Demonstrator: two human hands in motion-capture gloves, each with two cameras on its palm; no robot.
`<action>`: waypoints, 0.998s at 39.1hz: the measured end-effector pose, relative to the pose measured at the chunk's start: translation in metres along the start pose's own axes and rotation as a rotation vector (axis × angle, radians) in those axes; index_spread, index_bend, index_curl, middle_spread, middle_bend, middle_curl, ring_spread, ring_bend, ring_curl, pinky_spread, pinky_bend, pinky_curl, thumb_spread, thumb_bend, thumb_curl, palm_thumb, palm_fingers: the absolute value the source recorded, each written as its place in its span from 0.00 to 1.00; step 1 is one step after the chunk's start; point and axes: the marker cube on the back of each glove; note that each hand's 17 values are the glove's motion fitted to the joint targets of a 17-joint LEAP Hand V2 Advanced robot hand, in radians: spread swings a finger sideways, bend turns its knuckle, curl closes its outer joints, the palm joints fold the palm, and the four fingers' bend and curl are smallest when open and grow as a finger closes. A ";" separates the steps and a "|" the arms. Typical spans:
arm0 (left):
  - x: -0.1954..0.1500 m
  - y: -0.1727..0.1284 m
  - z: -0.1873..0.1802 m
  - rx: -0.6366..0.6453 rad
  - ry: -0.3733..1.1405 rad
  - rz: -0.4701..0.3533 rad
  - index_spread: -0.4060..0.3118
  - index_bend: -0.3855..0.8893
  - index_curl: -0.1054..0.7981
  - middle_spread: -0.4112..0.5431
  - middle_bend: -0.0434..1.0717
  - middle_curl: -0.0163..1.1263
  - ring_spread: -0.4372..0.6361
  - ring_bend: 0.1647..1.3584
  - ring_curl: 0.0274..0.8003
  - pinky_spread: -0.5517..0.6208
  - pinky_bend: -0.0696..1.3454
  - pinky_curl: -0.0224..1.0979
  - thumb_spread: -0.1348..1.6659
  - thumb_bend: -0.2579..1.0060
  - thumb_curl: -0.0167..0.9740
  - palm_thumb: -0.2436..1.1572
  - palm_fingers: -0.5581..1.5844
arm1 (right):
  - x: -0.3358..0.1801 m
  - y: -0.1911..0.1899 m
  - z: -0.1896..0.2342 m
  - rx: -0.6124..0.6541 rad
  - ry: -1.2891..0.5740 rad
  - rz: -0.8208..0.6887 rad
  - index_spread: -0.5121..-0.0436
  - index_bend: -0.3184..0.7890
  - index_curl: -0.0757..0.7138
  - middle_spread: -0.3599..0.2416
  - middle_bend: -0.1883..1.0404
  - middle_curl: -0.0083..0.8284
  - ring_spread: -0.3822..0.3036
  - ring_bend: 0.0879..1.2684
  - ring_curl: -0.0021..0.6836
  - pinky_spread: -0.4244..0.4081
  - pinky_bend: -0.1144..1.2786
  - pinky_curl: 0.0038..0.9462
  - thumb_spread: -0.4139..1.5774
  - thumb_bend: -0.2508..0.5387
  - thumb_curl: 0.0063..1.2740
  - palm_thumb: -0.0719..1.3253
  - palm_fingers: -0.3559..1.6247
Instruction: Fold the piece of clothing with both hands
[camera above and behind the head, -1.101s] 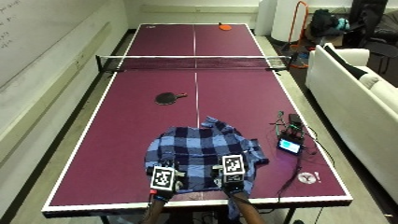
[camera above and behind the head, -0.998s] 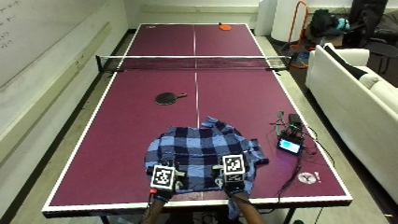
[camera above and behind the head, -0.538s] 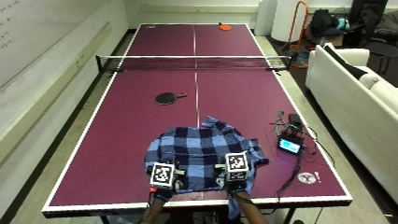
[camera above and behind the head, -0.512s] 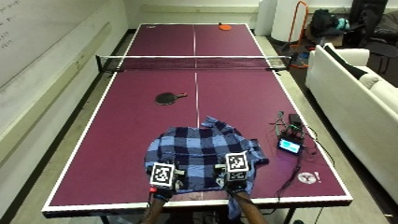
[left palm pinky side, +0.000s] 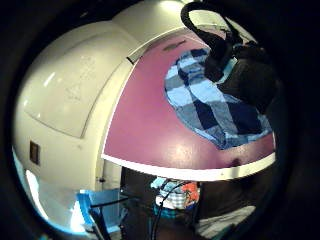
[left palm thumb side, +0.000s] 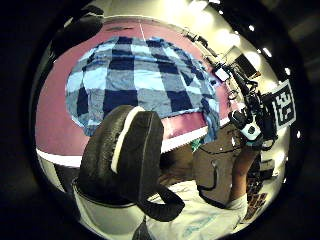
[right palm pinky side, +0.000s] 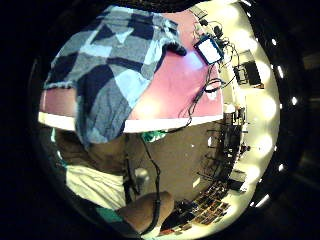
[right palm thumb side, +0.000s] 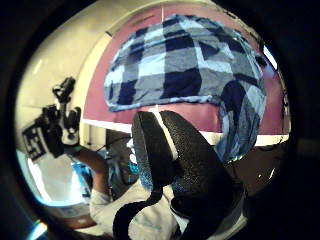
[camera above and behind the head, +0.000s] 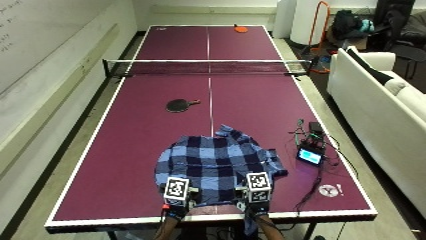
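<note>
While the blue plaid shirt (camera above and behind the head: 217, 164) lies spread at the tabletop's (camera above and behind the head: 133, 145) near edge, one corner hanging over it, folding looks barely begun. Left hand (camera above and behind the head: 176, 199) and right hand (camera above and behind the head: 258, 196) sit at the hem (whether they grip cloth I cannot tell). Next comes pinching the hem and lifting toward twelve o'clock, where open room reaches the paddle (camera above and behind the head: 180, 104); cables (camera above and behind the head: 313, 165) crowd three o'clock.

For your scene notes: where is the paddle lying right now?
In the outside view the paddle lies on the table left of its centre line, between the net and the shirt.
</note>
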 end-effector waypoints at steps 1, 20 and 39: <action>0.001 0.003 0.007 -0.039 0.004 0.002 0.35 0.40 0.41 0.36 0.19 0.29 0.42 0.33 0.37 0.55 0.34 0.34 0.73 0.19 0.21 0.26 0.55 | 0.002 0.001 0.004 -0.019 -0.001 0.002 0.30 0.38 0.40 0.53 0.31 0.36 0.75 0.14 0.32 0.82 0.39 0.33 0.82 0.31 0.13 0.26 0.27; 0.004 0.008 0.111 -0.251 0.052 0.040 0.37 0.43 0.43 0.39 0.18 0.29 0.42 0.35 0.39 0.56 0.35 0.36 0.71 0.20 0.24 0.26 0.54 | 0.032 -0.008 0.081 -0.199 -0.074 0.062 0.36 0.37 0.32 0.59 0.31 0.39 0.78 0.23 0.38 0.79 0.51 0.38 0.80 0.32 0.17 0.33 0.25; -0.004 0.017 0.048 0.155 0.023 0.054 0.16 0.45 0.54 0.14 0.31 0.34 0.13 0.33 0.41 0.29 0.26 0.35 0.77 0.29 0.31 0.50 0.83 | 0.054 -0.004 0.052 0.138 0.217 -0.091 0.37 0.39 0.46 0.22 0.37 0.46 0.18 0.40 0.51 0.33 0.44 0.36 0.89 0.55 0.23 0.63 0.78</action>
